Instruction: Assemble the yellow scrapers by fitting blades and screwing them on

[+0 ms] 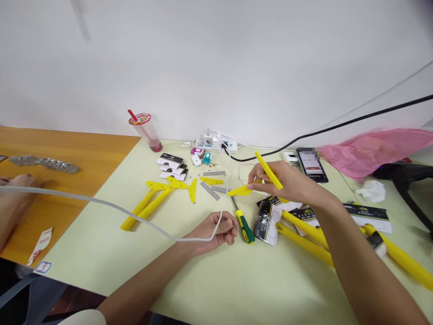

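Note:
My right hand (275,178) is closed around a yellow scraper (269,170), whose flat head points left over the table. Lower and to the left, my left hand (218,230) has its fingers pinched together; a tiny dark bit shows at the fingertips, too small to name. A green and yellow screwdriver (246,229) lies between the hands, its shaft pointing away from me. Beyond the hands are a loose yellow plate (192,191), another yellow plate (211,181) and grey blades (214,173). Two yellow scrapers (154,203) rest to the left, heads away from me.
Yellow handles (304,243) and packaging cards (269,223) lie beneath my right arm. A white cable (135,216) crosses in front of my left hand. At the back stand a cup (149,133), power strip (228,143) and phone (311,164). Another person's hand (22,183) is at far left.

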A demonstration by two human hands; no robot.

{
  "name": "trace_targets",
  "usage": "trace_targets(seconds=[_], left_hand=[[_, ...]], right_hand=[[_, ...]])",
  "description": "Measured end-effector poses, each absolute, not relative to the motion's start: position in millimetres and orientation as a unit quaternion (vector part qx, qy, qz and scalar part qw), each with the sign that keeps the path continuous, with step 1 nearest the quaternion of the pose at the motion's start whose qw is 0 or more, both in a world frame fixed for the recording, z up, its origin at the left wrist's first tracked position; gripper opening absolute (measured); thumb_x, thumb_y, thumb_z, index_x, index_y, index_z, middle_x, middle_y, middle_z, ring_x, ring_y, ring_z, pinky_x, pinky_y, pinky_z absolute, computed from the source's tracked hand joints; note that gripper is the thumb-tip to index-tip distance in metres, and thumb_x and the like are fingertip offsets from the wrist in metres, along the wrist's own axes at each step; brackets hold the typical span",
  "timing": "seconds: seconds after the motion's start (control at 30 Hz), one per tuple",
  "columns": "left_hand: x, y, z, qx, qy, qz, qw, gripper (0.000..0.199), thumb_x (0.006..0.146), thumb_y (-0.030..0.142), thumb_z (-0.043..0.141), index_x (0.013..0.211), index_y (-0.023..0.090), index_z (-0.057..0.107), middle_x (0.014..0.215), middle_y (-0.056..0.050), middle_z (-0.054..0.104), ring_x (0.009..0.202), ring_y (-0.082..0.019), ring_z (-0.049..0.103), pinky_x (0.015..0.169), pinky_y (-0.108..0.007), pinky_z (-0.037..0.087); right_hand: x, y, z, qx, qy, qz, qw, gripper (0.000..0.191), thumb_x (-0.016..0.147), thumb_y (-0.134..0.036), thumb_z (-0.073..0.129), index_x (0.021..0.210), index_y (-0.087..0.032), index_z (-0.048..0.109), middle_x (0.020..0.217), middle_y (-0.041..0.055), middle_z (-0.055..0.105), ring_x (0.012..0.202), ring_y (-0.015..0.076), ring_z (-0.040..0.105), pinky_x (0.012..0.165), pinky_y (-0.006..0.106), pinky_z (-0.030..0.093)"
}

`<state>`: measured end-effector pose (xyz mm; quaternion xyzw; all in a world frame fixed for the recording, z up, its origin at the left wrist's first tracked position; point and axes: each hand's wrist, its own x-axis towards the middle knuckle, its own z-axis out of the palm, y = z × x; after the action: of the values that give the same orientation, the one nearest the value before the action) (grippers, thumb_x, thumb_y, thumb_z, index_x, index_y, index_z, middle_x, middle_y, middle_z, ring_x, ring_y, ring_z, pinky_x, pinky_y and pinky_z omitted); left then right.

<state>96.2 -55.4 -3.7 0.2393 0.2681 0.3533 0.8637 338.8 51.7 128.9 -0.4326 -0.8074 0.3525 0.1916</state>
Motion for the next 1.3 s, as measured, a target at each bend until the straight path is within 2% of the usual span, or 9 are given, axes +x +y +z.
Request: trace_targets(seconds=[0.23,0.37,0.47,0.6,0.8,0.93,1.03,1.17,1.3], left_hand=[[73,-49,24,0.191,0.212,0.541,0.791,0.032,0.074,0.03,0.102,0.083,0.016,0.076,0.069,0.003,0.057,0.06,-0.005,0.05,0.057,-0.017,0.044],[62,-43,44,0.152,0.203,0.63,0.734,0.011,0.091,0.017,0.088,0.094,0.016,0.077,0.079,0.003,0.059,0.065,-0.004,0.052,0.062,-0.014,0.049],[58,-35,45,0.201,0.229,0.63,0.715,0.016,0.091,0.015,0.088,0.103,0.014,0.078,0.086,0.0,0.064,0.072,-0.005,0.058,0.072,-0.017,0.053],[53,-20,27,0.271,0.299,0.598,0.693,0.03,0.083,0.024,0.096,0.106,0.011,0.081,0.087,-0.001,0.068,0.075,-0.007,0.061,0.077,-0.021,0.055],[49,-11,-4,0.321,0.39,0.531,0.681,0.038,0.07,0.033,0.104,0.097,0.013,0.085,0.095,-0.006,0.077,0.083,-0.01,0.067,0.08,-0.023,0.054],[52,-14,-12,0.356,0.395,0.518,0.67,0.04,0.067,0.036,0.105,0.096,0.015,0.087,0.096,-0.009,0.081,0.083,-0.013,0.068,0.083,-0.028,0.054],[56,-18,-14,0.378,0.4,0.515,0.657,0.042,0.065,0.039,0.105,0.096,0.015,0.088,0.099,-0.012,0.082,0.081,-0.014,0.067,0.085,-0.032,0.055],[57,-23,-14,0.382,0.407,0.515,0.651,0.046,0.066,0.043,0.104,0.099,0.015,0.088,0.098,-0.011,0.079,0.083,-0.015,0.066,0.084,-0.033,0.055],[57,-27,-10,0.373,0.401,0.487,0.68,0.041,0.072,0.04,0.099,0.098,0.011,0.087,0.086,-0.006,0.068,0.075,-0.012,0.056,0.072,-0.028,0.05]], right_hand=[[299,19,98,-0.438,-0.689,0.527,0.235,0.049,0.083,-0.042,0.08,0.073,-0.024,0.035,0.102,0.0049,0.08,0.059,0.0136,0.065,0.063,0.031,0.051],[268,-5,56,-0.408,-0.652,0.593,0.239,0.034,0.081,-0.036,0.08,0.073,-0.022,0.049,0.091,0.0039,0.076,0.079,0.0193,0.073,0.078,0.032,0.06],[259,-14,38,-0.418,-0.638,0.608,0.218,0.031,0.082,-0.03,0.076,0.071,-0.023,0.048,0.081,0.001,0.07,0.079,0.0196,0.071,0.073,0.031,0.061],[274,-14,33,-0.498,-0.688,0.502,0.161,0.021,0.082,-0.018,0.074,0.073,-0.021,0.055,0.071,0.0004,0.069,0.067,0.0178,0.067,0.066,0.028,0.054],[319,-14,37,-0.496,-0.673,0.531,0.137,0.029,0.082,-0.026,0.077,0.075,-0.022,0.049,0.092,0.0047,0.079,0.076,0.0224,0.078,0.069,0.028,0.055],[337,-12,43,-0.495,-0.695,0.509,0.113,0.025,0.08,-0.031,0.08,0.077,-0.021,0.057,0.088,0.0056,0.078,0.074,0.0251,0.079,0.066,0.031,0.055],[334,-12,43,-0.525,-0.648,0.507,0.215,0.035,0.077,-0.037,0.085,0.075,-0.022,0.054,0.095,0.0077,0.079,0.074,0.0247,0.078,0.07,0.034,0.059],[317,-20,38,-0.46,-0.57,0.562,0.384,0.057,0.067,-0.043,0.095,0.069,-0.024,0.042,0.098,0.0068,0.078,0.092,0.0242,0.077,0.089,0.039,0.064],[307,-33,37,-0.437,-0.557,0.593,0.384,0.056,0.067,-0.042,0.096,0.07,-0.023,0.043,0.1,0.0062,0.079,0.096,0.0231,0.076,0.096,0.041,0.063]])
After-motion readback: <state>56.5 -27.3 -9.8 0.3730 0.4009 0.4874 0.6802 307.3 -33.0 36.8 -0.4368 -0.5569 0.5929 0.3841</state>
